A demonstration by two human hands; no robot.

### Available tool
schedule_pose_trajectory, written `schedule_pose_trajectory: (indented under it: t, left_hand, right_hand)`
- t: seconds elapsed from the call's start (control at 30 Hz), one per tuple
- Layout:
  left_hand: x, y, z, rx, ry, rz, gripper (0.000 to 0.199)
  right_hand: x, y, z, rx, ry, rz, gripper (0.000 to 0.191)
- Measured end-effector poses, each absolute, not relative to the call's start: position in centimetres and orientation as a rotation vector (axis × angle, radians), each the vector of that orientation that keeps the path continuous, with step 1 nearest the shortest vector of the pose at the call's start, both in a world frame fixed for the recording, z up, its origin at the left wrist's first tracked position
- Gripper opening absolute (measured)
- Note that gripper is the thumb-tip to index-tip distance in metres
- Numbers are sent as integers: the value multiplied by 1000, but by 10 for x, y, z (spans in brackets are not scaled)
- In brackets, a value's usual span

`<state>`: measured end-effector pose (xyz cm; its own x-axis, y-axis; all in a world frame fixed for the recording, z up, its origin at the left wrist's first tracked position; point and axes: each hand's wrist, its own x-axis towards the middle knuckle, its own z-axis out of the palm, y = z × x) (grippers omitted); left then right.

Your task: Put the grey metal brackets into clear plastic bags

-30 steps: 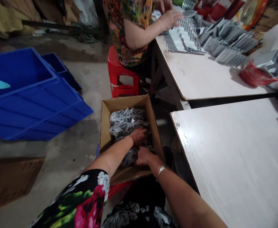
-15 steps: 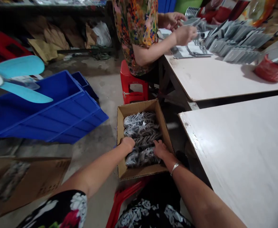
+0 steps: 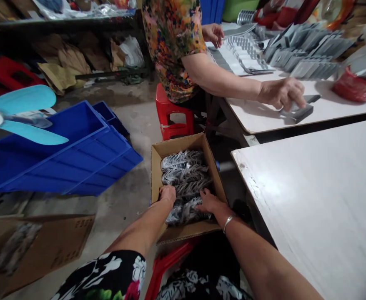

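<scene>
My left hand (image 3: 167,195): curling, hold unclear. Right hand (image 3: 209,202): resting half-open on wrapped pieces (image 3: 189,210). Now parted, they're uncovering more.

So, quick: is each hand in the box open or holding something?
Left hand: curled; cannot tell if holding anything.
Right hand: open, touching wrapped pieces.

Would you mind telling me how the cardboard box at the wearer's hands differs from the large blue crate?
The cardboard box is brown and looks smaller; the large blue crate is blue with ridged sides. The left hand and right hand reach into the cardboard box; neither touches the large blue crate. Both containers are open.
</scene>
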<state>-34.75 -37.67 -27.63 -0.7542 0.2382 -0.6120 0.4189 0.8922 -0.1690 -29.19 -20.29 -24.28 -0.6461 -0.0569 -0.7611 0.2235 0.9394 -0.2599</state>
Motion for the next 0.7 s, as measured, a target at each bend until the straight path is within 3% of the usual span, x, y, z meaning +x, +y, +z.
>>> schedule_pose_trajectory:
  t: [0.4,0.6,0.7]
  left_hand:
    - [-360,-374,-288,502,2392,-428,41]
    - [-362,-371,-276,480,2396,-374,38]
    - [-365,-370,-264,475,2402,-299,40]
  right_hand:
    - [-298,-211,-258,64,2217,-337,95]
    - [-295,-199,-252,-6,2260,-338,89]
    - [-288,-196,-243,-3,2369,-314,76]
